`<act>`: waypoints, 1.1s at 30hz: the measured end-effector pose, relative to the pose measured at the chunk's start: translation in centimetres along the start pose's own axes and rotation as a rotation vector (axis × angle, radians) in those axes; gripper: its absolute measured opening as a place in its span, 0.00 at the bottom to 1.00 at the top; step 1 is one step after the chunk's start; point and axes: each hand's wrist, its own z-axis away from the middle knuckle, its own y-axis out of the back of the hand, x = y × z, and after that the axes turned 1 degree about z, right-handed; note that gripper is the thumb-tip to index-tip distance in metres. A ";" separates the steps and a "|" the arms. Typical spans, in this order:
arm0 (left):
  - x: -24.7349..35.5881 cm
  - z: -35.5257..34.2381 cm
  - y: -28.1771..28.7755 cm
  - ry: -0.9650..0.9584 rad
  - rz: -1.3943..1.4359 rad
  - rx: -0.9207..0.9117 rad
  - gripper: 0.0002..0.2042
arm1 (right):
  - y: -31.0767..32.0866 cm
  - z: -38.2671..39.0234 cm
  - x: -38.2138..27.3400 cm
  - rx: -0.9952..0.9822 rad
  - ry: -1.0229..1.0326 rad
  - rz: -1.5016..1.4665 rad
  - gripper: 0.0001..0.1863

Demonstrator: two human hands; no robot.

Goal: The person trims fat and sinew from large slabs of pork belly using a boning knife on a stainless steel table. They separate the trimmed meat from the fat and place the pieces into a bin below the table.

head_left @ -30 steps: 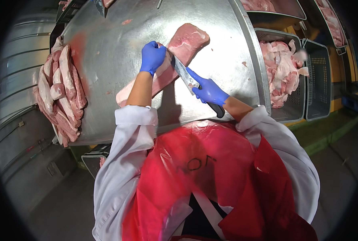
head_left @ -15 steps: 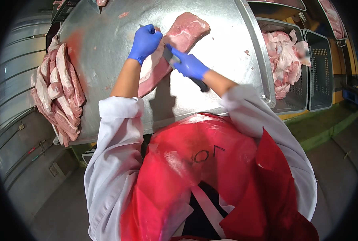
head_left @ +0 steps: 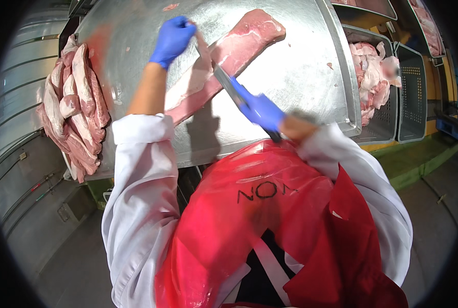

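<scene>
A long slab of pink meat [head_left: 247,43] with a whitish fat side lies slantwise on the metal table. Above its near half, my left hand [head_left: 172,42] in a blue glove is closed on a pale strip of fat [head_left: 203,50], holding it raised. The strip's lower end still joins the slab. My right hand [head_left: 260,109], also blue-gloved, grips a knife [head_left: 228,83]. Its blade tip is at the slab's surface close to the base of the strip. The knife's handle is partly hidden by my fingers.
A raised rim edges the metal table [head_left: 311,72]. Several long meat pieces [head_left: 75,110] are heaped at its left. To the right, a grey crate [head_left: 380,123] contains pale trimmings [head_left: 370,77], beside another perforated crate [head_left: 411,92]. Small scraps [head_left: 171,7] lie on the table.
My left hand has moved left and up, lifting the fat strip off the slab. My right hand and knife have shifted right and toward me.
</scene>
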 end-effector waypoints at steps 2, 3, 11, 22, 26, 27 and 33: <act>-4.2 1.1 3.9 0.057 0.190 0.054 0.07 | -0.6 6.6 3.3 -0.077 0.068 -0.046 0.35; -7.6 1.4 6.7 0.239 0.128 0.044 0.08 | -0.8 8.2 4.7 -0.073 0.112 -0.073 0.35; -5.2 6.7 -0.1 -0.488 -0.756 -0.175 0.24 | 3.1 -3.1 -1.3 0.197 0.051 -0.268 0.37; -2.4 6.6 -1.0 -0.341 -0.930 -0.279 0.11 | -1.2 -1.1 -2.4 -0.031 0.009 -0.144 0.35; -0.2 6.4 -1.7 -0.477 -1.008 -0.303 0.09 | -1.7 -10.1 -3.1 0.095 0.020 -0.065 0.34; 0.3 6.2 -1.5 -0.483 -1.028 -0.324 0.08 | -1.9 -10.7 -3.2 0.099 0.030 -0.058 0.33; -0.2 5.7 1.2 -0.540 -1.053 -0.305 0.05 | -5.4 -1.6 1.0 0.055 0.231 -0.105 0.34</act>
